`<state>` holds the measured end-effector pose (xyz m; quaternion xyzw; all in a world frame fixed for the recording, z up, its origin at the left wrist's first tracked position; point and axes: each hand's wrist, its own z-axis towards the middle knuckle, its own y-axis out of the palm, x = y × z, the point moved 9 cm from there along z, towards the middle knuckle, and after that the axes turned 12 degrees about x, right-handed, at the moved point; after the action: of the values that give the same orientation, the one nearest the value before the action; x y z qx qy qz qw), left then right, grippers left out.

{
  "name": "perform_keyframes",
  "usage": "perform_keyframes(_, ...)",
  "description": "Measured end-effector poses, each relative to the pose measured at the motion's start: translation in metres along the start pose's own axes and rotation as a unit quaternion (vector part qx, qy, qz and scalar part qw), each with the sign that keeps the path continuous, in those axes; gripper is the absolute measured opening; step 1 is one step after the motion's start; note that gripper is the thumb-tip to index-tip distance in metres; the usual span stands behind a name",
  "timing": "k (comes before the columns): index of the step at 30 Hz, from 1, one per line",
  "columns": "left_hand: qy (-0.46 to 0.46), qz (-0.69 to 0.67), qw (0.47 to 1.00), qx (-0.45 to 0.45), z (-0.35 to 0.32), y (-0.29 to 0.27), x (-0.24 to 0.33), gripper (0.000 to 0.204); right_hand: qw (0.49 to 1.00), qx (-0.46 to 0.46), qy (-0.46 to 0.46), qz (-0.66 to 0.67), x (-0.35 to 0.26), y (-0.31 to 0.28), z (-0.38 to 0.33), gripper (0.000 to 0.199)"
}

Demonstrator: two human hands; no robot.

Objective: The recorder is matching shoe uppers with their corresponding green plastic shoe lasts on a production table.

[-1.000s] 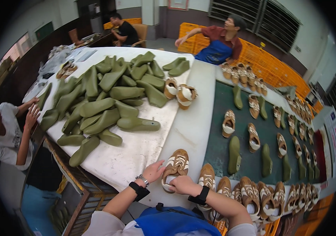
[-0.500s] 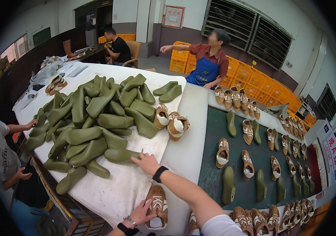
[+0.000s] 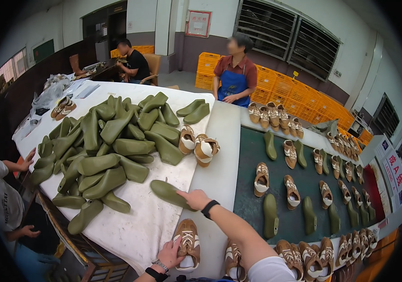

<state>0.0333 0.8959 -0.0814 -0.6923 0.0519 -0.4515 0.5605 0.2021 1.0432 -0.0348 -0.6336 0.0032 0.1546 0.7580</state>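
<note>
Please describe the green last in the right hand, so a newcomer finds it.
On the white table is a pile of green lasts. Right of its lower part is one last, its end in the right hand. Unlike the piled ones, it is separate and held.

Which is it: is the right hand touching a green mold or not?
Touching. The head view shows the right hand gripping the green mold at one end.
</note>
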Motion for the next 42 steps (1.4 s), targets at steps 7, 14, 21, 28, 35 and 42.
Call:
perform_keyframes(7, 0.006, 0.032, 0.999, 0.029, -0.001, 0.004, -0.002, 0.09, 0.983, -0.081, 0.157, -0.057, 0.036, -0.016, -0.118, 0.061)
perform_keyframes(14, 0.016, 0.025, 0.999, 0.044, -0.002, 0.003, 0.002, 0.089, 0.966, -0.084, 0.238, -0.063, 0.029, -0.008, -0.157, 0.074)
perform_keyframes(21, -0.044, -0.019, 0.998, 0.038, -0.032, 0.003, -0.004, 0.078, 0.962, -0.07, 0.257, -0.05, 0.021, -0.006, -0.16, 0.073)
perform_keyframes(28, 0.01, -0.05, 0.996, 0.073, -0.055, -0.014, 0.027, 0.077, 0.957, -0.07, 0.278, -0.035, 0.021, -0.005, -0.161, 0.072)
perform_keyframes(35, 0.041, 0.021, 0.997, 0.055, -0.058, 0.016, 0.031, 0.079, 0.954, -0.08, 0.287, -0.035, 0.022, -0.006, -0.16, 0.073)
perform_keyframes(42, 0.061, 0.011, 0.996, 0.06, -0.045, 0.022, 0.034, 0.073, 0.956, -0.075, 0.281, -0.033, 0.022, 0.001, -0.161, 0.076)
